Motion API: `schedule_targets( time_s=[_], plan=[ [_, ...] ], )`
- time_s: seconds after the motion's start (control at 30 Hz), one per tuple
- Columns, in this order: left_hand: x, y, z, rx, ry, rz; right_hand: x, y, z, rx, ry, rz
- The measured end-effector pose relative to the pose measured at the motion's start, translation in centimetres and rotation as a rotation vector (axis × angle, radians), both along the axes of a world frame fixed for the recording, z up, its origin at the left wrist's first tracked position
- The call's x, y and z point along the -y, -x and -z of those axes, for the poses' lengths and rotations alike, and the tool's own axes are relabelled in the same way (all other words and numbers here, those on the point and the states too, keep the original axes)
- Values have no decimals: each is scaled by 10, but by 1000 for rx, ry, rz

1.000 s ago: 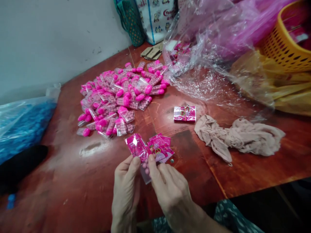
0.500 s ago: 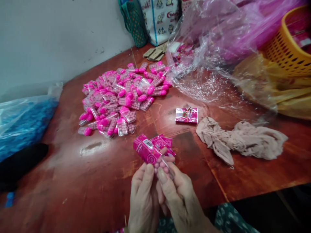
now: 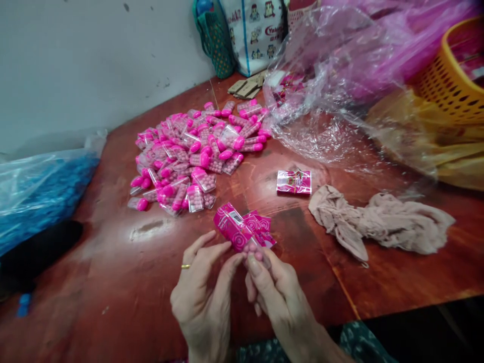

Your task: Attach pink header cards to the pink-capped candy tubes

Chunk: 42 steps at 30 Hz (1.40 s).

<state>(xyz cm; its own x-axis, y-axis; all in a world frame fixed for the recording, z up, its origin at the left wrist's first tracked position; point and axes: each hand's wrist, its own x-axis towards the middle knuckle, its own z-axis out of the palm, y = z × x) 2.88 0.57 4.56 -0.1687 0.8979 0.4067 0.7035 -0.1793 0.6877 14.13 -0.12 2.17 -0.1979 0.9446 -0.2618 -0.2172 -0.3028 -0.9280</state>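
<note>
My right hand (image 3: pixel 278 290) pinches a small clear bottle of pink balls (image 3: pixel 252 248) between thumb and fingers. Its far end is inside a printed pink sleeve (image 3: pixel 232 227) with a barcode. My left hand (image 3: pixel 207 282), with a ring on one finger, has its fingers apart. Its index fingertip and thumb tip are at the near side of the sleeve and bottle. More printed pink sleeves (image 3: pixel 259 224) show flat just behind the bottle; whether fingers hold them is hidden. Farther back lies a heap of pink-capped bottles (image 3: pixel 189 151).
A banded stack of pink sleeves (image 3: pixel 294 182) lies right of centre, with a beige cloth (image 3: pixel 408 227) beside it. Clear plastic (image 3: pixel 321 116) and a yellow basket (image 3: pixel 449 75) fill the back right. A bag of blue pieces (image 3: pixel 41 186) sits left, by a black object (image 3: pixel 45 247).
My left hand has loosened from the bottle and moved left, its fingers spreading. My right hand still grips the bottle. The whole view has shifted slightly.
</note>
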Motion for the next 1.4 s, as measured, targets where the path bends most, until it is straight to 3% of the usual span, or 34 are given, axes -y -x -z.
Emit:
schedule_targets(
  time_s=[0.13, 0.3, 0.47, 0.6, 0.7, 0.8, 0.9, 1.0, 1.1, 1.2, 1.4],
  plan=[
    [-12, 15, -10, -385, -168, 288, 4, 2, 5, 177, -157, -11],
    [-25, 22, -14, -650, -173, 507, 15, 5, 17, 471, -356, 143],
    [-37, 17, -16, -779, -79, 526, 20, 11, 28, 684, -540, 255],
    [-44, 19, -15, -787, -62, 535, 10, 11, 22, 577, -423, 214],
    [-42, 23, -14, -585, -50, 573, 0, 6, 9, 344, -269, 144],
    [-35, 23, -12, -237, 66, 440, -6, 2, 1, 168, -130, 89],
    [-30, 16, -9, 255, 355, 268, -5, 3, 0, 89, -86, 68],
    [-30, 5, -7, 805, 689, 196, 2, 9, 3, 104, -100, 34],
    [-33, -6, -7, 1167, 785, 193, 9, 15, 5, 150, -92, 52],
    [-32, -14, -7, 1297, 774, 181, 13, 17, 7, 190, -67, 95],
    [-15, -18, -3, 1359, 833, 114, 18, 17, 8, 209, -129, 31]
  ],
)
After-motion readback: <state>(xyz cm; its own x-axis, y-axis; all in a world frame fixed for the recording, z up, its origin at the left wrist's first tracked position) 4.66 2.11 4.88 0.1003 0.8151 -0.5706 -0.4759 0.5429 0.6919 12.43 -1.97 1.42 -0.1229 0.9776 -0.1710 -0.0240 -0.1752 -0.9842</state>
